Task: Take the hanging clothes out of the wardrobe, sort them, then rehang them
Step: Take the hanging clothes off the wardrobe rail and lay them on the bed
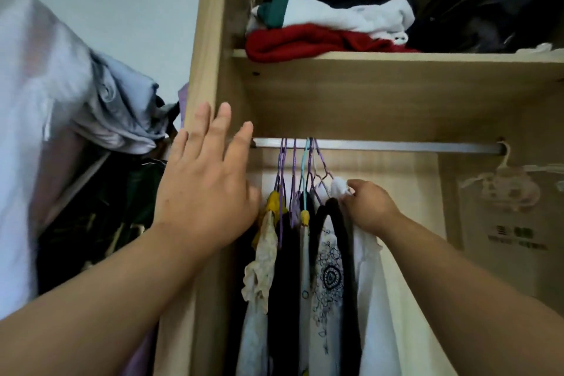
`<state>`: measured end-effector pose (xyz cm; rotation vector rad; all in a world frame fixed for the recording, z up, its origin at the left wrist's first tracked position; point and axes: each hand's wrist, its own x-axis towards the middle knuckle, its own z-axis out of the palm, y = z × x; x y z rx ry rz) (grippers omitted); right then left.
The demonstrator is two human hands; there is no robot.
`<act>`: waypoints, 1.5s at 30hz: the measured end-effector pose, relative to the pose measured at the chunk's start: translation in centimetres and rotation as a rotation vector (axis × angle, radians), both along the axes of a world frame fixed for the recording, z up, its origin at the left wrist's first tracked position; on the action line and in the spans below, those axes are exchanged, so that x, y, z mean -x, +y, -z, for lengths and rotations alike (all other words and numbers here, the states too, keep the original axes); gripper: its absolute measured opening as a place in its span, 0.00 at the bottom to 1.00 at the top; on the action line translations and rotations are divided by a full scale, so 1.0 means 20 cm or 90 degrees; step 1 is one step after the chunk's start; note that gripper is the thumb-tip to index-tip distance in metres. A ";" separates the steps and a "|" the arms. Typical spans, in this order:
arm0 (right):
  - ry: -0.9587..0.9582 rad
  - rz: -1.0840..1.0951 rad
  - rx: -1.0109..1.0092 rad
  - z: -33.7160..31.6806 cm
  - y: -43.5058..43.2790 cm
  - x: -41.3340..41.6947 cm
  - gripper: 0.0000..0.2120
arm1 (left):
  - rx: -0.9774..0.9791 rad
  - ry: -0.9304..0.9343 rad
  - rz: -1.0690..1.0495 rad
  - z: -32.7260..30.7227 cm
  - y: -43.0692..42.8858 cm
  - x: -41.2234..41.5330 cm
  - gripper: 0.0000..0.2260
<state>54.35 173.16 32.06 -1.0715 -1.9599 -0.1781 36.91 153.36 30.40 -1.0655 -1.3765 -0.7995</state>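
**Right hand on the end garment**

Head view: my right hand (369,207) pinched the white garment (374,284), last in the hanging clothes (293,253). The rail (381,146), up at eleven o'clock, ran nine to three. My left hand (207,183), spread and empty, sat at nine, farther off.

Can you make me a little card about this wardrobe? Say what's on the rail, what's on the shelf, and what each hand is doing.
rail: metal, just under the shelf
hangers: bunched near the rail's left end
hanging clothes: white, dark and patterned, packed together
left hand: open, fingers straight, raised by the rail's left end
right hand: pinches the top of the white shirt, rightmost in the bunch
folded clothes: stacked on the shelf
pale hanger: alone at the rail's right end
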 end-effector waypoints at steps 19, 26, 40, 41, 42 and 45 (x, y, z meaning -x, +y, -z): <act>0.060 0.055 -0.022 -0.25 0.28 -0.08 0.16 | -0.091 -0.057 0.039 0.02 0.02 0.03 0.33; 0.083 0.077 -0.079 -0.25 0.16 -0.33 0.16 | -0.078 -0.076 0.048 0.02 0.01 0.01 0.33; 0.163 0.076 -0.082 0.43 -0.56 -1.12 0.11 | 0.192 0.026 0.345 0.19 0.16 -0.54 0.30; 0.155 0.081 -0.072 0.49 -0.64 -1.17 0.10 | 0.265 0.030 0.398 0.24 0.21 -0.62 0.30; 0.146 0.084 -0.063 0.54 -0.71 -1.21 0.09 | 0.326 0.032 0.439 0.28 0.26 -0.68 0.30; 0.165 0.090 0.013 0.73 -0.95 -1.31 0.07 | 0.439 0.015 0.560 0.42 0.39 -0.87 0.31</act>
